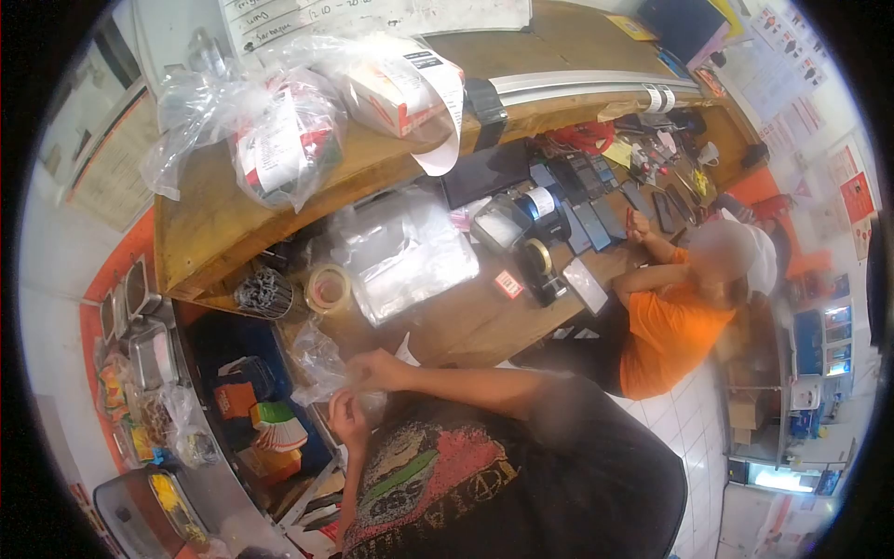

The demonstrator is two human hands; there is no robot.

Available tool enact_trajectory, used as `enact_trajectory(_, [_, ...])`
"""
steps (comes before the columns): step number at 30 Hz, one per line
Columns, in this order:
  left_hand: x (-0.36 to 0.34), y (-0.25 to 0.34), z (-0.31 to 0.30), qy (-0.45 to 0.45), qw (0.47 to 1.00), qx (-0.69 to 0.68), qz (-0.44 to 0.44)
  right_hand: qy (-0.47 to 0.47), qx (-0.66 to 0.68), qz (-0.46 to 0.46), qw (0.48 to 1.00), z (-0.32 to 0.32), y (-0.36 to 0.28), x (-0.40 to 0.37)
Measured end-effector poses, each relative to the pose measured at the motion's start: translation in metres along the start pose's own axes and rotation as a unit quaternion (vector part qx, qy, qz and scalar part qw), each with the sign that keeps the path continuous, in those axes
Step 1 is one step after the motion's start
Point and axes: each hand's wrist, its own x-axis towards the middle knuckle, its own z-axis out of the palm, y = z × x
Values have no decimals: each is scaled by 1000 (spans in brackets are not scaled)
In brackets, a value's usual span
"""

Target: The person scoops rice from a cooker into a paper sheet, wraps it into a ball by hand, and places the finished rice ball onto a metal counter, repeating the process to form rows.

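A crumpled clear plastic bag (319,363) is at the counter's front edge, left of the middle. My right hand (380,371) reaches in from the right and has its fingers closed on the bag. Just below it, my left hand (348,419) is curled with its fingertips pinching the bag's lower part. The two hands are close together, in front of my dark printed shirt. What is inside the bag, if anything, cannot be made out.
A tape roll (328,289), stacked clear plastic sheets (410,256), a tape dispenser (540,268) and phones lie on the wooden counter (447,326). Tied bags (284,140) stand on the upper shelf. A person in orange (670,326) sits at right. Metal trays (149,354) are at left.
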Motion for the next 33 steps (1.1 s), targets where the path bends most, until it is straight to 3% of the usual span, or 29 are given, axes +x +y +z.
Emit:
enact_trajectory(7, [3,4,-1,-1,1000,10,10,18,15,-12,1000,2,3,2])
enact_trajectory(10, [5,7,-2,-5,1000,17,17,-23,17,33,999,-2,5,3])
enact_trajectory(13, [5,7,-2,-2,1000,12,14,0,15,-11,1000,-1,3,2])
enact_trajectory(21, [7,11,-2,1,1000,17,26,-8,12,-17,1000,2,10,5])
enact_trajectory(24, [6,11,-4,-8,1000,24,-9,-18,19,-13,1000,3,8,5])
enact_trajectory(27, [5,2,4,26,995,-87,-40,-25,13,-29,999,3,5,4])
enact_trajectory(30, [6,-4,-2,-8,995,88,37,-16,6,-66,998,14,24,8])
enact_trajectory(33, [7,3,-3,14,989,97,109,-9,-70,-100,992,13,12,5])
